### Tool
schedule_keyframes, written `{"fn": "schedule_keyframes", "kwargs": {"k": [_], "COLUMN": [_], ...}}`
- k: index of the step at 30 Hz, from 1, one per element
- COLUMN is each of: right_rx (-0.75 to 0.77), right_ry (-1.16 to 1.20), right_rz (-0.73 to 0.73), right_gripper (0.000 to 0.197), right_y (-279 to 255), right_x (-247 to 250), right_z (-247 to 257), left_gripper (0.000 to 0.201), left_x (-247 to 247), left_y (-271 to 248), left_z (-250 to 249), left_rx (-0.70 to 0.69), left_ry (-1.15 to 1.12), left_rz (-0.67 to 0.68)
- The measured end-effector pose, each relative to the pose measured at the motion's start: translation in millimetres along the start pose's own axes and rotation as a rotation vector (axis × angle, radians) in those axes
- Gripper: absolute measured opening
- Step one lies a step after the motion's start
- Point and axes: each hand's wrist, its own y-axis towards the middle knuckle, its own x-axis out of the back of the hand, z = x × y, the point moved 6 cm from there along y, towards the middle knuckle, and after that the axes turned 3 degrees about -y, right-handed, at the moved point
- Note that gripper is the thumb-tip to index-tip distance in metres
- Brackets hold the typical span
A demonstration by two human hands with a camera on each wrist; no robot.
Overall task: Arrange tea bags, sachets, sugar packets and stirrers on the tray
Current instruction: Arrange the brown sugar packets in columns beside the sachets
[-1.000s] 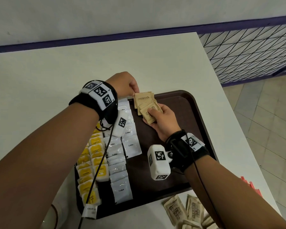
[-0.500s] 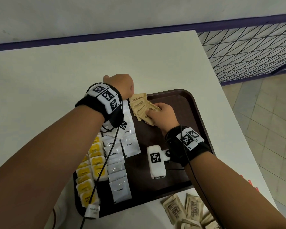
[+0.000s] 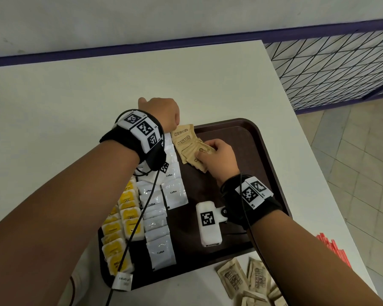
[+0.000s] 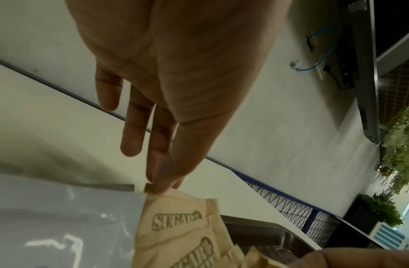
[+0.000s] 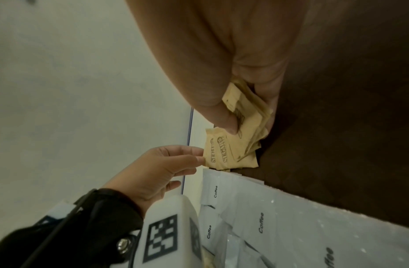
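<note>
A pale table [image 3: 186, 80] stands against a white wall, with a dark brown tray [image 3: 265, 155] on it. The right hand [image 3: 219, 160] grips a fan of brown sugar packets [image 3: 194, 151] low over the tray's far end. The left hand [image 3: 161, 113] pinches the corner of the top packet [image 5: 224, 152], which has slid further out of the fan than a second ago; laying the sugar column looks begun. Beside it lie white coffee sachets [image 3: 164, 217] and yellow tea bags [image 3: 124, 219] in columns. More sugar packets [image 3: 243, 281] and red stirrers [image 3: 332, 248] wait off the tray.
</note>
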Motion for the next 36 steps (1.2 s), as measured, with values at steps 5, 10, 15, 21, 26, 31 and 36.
{"fn": "schedule_keyframes", "kwargs": {"k": [5, 10, 15, 21, 26, 31, 36], "right_rx": [0.033, 0.05, 0.03, -0.099, -0.09, 0.001, 0.025], "right_ry": [-0.022, -0.066, 0.043, 0.337, 0.338, 0.152, 0.051], "right_rz": [-0.03, -0.04, 0.001, 0.079, 0.036, -0.037, -0.026], "right_gripper": [0.017, 0.013, 0.01, 0.013, 0.012, 0.012, 0.014], "right_y": [-3, -6, -13, -23, -23, -25, -27], "right_x": [3, 6, 10, 7, 9, 16, 14], "right_z": [-3, -9, -13, -25, -25, -23, -24], "left_gripper": [0.029, 0.022, 0.019, 0.026, 0.018, 0.018, 0.018], "left_x": [5, -10, -33, -37, -36, -41, -45], "left_y": [-11, -33, -44, -45, -40, -33, -32], "left_z": [-4, -11, -18, -27, -32, -29, -28], "left_rx": [-0.05, -0.108, -0.157, -0.199, -0.191, -0.169, -0.149], "left_ry": [-0.143, -0.397, -0.395, -0.314, -0.259, -0.167, -0.153], "left_rz": [-0.092, -0.058, 0.05, 0.119, 0.161, 0.176, 0.189]}}
